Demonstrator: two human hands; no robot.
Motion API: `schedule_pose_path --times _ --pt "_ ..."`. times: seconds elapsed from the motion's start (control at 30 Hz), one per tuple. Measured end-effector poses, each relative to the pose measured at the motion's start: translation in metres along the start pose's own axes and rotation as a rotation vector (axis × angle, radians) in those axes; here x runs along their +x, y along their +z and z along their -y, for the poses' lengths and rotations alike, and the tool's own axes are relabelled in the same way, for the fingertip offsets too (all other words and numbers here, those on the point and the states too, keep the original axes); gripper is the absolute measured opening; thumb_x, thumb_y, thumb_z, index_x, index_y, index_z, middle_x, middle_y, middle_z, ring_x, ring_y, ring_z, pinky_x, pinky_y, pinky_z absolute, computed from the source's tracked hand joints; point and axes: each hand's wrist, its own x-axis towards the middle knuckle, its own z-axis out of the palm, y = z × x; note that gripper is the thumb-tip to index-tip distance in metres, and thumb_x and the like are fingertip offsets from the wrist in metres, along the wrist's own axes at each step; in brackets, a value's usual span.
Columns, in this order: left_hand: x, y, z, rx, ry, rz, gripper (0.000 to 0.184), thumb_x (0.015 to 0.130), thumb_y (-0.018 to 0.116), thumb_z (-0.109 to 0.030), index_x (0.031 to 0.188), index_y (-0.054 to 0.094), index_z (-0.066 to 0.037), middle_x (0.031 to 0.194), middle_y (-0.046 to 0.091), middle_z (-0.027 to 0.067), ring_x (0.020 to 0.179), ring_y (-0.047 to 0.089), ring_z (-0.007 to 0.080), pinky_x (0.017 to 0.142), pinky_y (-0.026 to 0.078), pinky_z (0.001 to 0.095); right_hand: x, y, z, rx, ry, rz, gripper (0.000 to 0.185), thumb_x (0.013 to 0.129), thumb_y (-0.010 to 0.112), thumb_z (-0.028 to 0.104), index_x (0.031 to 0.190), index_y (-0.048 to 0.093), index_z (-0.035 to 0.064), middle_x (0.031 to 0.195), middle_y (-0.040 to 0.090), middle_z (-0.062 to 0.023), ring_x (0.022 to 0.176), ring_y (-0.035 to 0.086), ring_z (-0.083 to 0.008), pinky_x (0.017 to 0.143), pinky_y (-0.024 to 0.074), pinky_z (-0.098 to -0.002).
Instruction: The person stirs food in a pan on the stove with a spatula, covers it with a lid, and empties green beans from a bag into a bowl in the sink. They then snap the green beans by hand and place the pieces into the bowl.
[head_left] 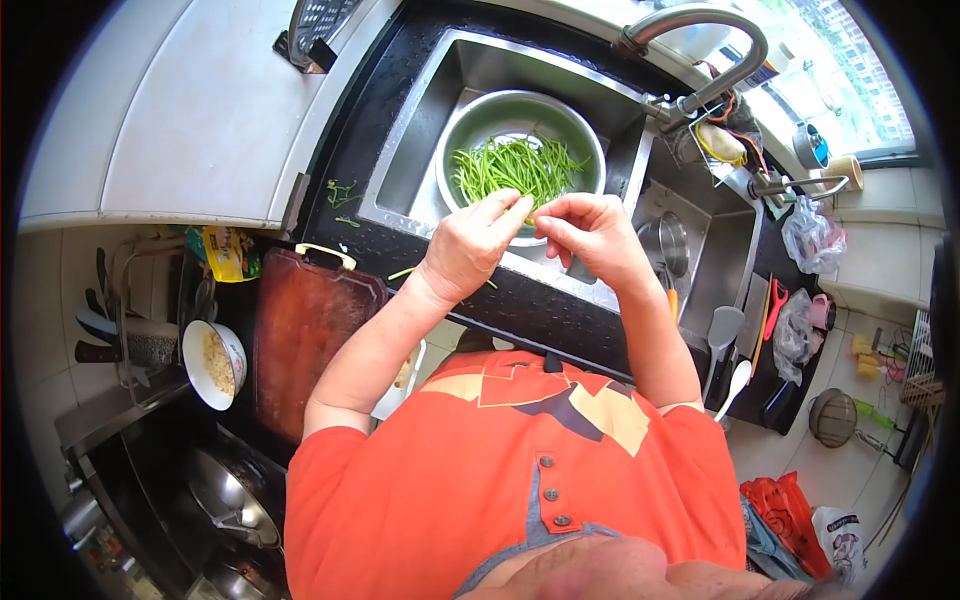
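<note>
A round steel bowl (450,130) stands in the left basin of the sink (400,150), with a heap of long green beans (520,170) in it. My left hand (475,245) and my right hand (592,238) meet over the bowl's near rim, fingertips almost touching. Both hands have thumb and fingers pinched together. Something small and green shows between them, too small to make out clearly. A few green scraps (342,192) lie on the black counter left of the sink, and a bean piece lies by my left wrist.
A reddish cutting board (310,335) and a white bowl of chopped food (214,365) are at the left. The faucet (745,50) arches over the back right. A strainer (668,245) sits in the right basin, with utensils (722,335) on the counter beside it.
</note>
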Motion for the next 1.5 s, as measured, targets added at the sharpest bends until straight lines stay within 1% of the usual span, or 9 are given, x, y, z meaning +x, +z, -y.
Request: schedule_pose_path --times 0.43,0.53,0.67,0.77,0.83,0.97,1.07,1.27,1.5 --pt "0.002 0.000 -0.008 0.087 0.158 0.204 0.030 0.077 0.058 -0.007 0.107 0.060 -0.001 0.091 0.058 0.0076 0.072 0.064 0.0203 0.064 0.052 0.0290 -0.013 -0.008 0.013 -0.283 0.087 0.049 0.010 0.081 0.062 0.005 0.084 0.067 -0.0039 0.068 0.065 -0.0077 0.060 0.064 -0.0118 0.050 0.0498 -0.0247" --pt "0.002 -0.002 -0.010 0.099 0.124 0.279 0.033 0.073 0.060 -0.002 0.106 0.063 -0.003 0.095 0.063 0.0106 0.075 0.066 0.0239 0.064 0.054 0.0304 -0.011 -0.001 -0.001 -0.590 -0.098 -0.031 0.013 0.073 0.065 0.008 0.081 0.065 -0.0023 0.065 0.063 -0.0124 0.060 0.063 -0.0173 0.060 0.0493 -0.0311" --pt "-0.004 0.004 -0.002 0.042 0.110 0.261 0.031 0.078 0.060 -0.006 0.108 0.060 -0.002 0.093 0.060 0.0077 0.076 0.065 0.0220 0.066 0.053 0.0300 -0.010 -0.001 -0.006 -0.360 -0.079 -0.074 0.010 0.075 0.065 0.006 0.078 0.064 -0.0032 0.063 0.061 -0.0049 0.058 0.057 -0.0084 0.056 0.0464 -0.0247" --pt "0.000 -0.001 -0.005 -0.231 0.020 0.069 0.028 0.078 0.064 -0.003 0.106 0.064 -0.003 0.096 0.065 0.0098 0.082 0.066 0.0226 0.069 0.054 0.0289 -0.010 -0.009 -0.011 -0.074 -0.022 -0.062 0.003 0.081 0.064 0.004 0.083 0.063 0.0010 0.065 0.057 0.0026 0.054 0.050 -0.0015 0.047 0.0380 -0.0161" --pt "0.000 -0.008 -0.005 -0.484 -0.132 -0.018 0.023 0.079 0.067 -0.002 0.102 0.068 -0.003 0.096 0.068 0.0120 0.085 0.067 0.0213 0.072 0.054 0.0276 -0.011 -0.023 -0.008 -0.097 0.017 -0.113 0.006 0.083 0.062 0.007 0.083 0.063 0.0016 0.065 0.059 -0.0004 0.050 0.050 -0.0034 0.044 0.0365 -0.0172" --pt "-0.015 -0.040 0.008 -0.939 -0.681 -0.293 0.020 0.093 0.054 -0.006 0.110 0.064 0.000 0.101 0.067 0.0124 0.086 0.067 0.0177 0.073 0.055 0.0255 -0.020 -0.076 -0.027 -0.069 -0.019 -0.320 0.007 0.084 0.062 0.007 0.083 0.063 0.0007 0.067 0.059 -0.0017 0.051 0.049 -0.0047 0.046 0.0372 -0.0179" --pt "-0.032 -0.058 0.036 -1.016 -0.791 -0.433 0.027 0.098 0.048 -0.013 0.119 0.058 0.000 0.107 0.063 0.0131 0.091 0.066 0.0180 0.074 0.055 0.0245 -0.033 -0.096 -0.027 -0.082 -0.159 -0.465 0.008 0.085 0.059 0.005 0.083 0.062 -0.0014 0.085 0.061 -0.0065 0.055 0.051 -0.0049 0.049 0.0390 -0.0175" --pt "-0.022 -0.024 0.013 -0.986 -0.676 -0.172 0.026 0.091 0.056 -0.002 0.117 0.059 0.002 0.096 0.061 0.0088 0.082 0.067 0.0154 0.071 0.056 0.0234 -0.012 -0.050 -0.012 0.157 -0.116 -0.002 0.007 0.080 0.053 0.003 0.075 0.055 -0.0013 0.106 0.062 -0.0236 0.072 0.067 -0.0181 0.050 0.0523 -0.0232" --pt "-0.019 -0.010 -0.001 -0.802 -0.568 -0.058 0.022 0.088 0.059 0.001 0.109 0.064 0.001 0.097 0.065 0.0115 0.081 0.068 0.0169 0.068 0.055 0.0242 0.015 0.007 -0.017 0.402 0.027 0.103 0.010 0.085 0.062 0.004 0.089 0.055 -0.0014 0.082 0.062 -0.0115 0.063 0.065 -0.0162 0.050 0.0531 -0.0252"
